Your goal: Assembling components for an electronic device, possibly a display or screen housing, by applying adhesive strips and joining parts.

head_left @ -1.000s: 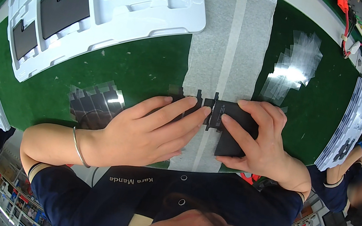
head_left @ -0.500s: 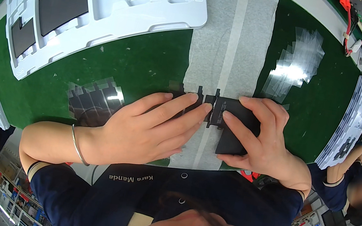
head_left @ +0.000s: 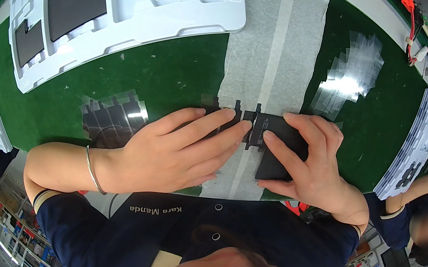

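Note:
A flat black battery (head_left: pixel 272 168) with a printed label lies on the grey paper strip (head_left: pixel 249 65). My right hand (head_left: pixel 317 166) grips it at its right side, with the thumb and fingers set on its face and edges. My left hand (head_left: pixel 174 146) lies flat with its fingers stretched over a second dark, flat piece (head_left: pixel 236 116), which they mostly hide. Thin dark tabs stick out at the far side of both pieces, where they meet near my left fingertips. Whether the two pieces are joined cannot be seen.
A white moulded tray (head_left: pixel 182 19) with black L-shaped batteries in its pockets stands at the far left. Clear film pieces lie left (head_left: pixel 114 116) and right (head_left: pixel 351 72) on the green mat. Stacked white trays (head_left: pixel 409 148) stand at the right edge, near a co-worker's arm (head_left: pixel 416 186).
Both of my hands and the battery stay nearly in place. At the far right, the co-worker's hand and forearm have shifted upward in the picture.

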Demonstrator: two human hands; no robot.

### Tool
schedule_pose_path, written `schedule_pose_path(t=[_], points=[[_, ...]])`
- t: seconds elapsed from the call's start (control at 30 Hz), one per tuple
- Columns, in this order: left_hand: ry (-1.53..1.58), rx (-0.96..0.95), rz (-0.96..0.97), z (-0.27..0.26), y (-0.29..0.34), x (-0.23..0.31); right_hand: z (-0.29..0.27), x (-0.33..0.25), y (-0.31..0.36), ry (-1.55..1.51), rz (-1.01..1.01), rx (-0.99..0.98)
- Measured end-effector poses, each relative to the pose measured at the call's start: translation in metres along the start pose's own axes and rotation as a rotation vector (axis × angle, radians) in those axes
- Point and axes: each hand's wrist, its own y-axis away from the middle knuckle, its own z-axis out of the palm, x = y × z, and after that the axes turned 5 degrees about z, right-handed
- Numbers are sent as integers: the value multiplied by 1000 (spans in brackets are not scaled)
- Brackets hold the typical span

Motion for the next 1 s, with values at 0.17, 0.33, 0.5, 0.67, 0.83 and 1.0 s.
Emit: schedule_pose_path(t=[0.17,0.33,0.5,0.67,0.83,1.0], points=[[24,-64,13,-4,-1,3,-8,-7,0,72,10,-51],[-78,203,201,-8,9,36,-8,-24,4,20,-9,94],[240,308,158,1,28,75,-14,-51,20,56,-6,397],[648,871,-159,32,32,69,2,-71,20,-383,104,442],[1180,1076,-282,46,15,100,62,-88,13,-1262,-31,529],[1162,1119,-283,46,30,107,63,-88,18,-1131,-146,569]])
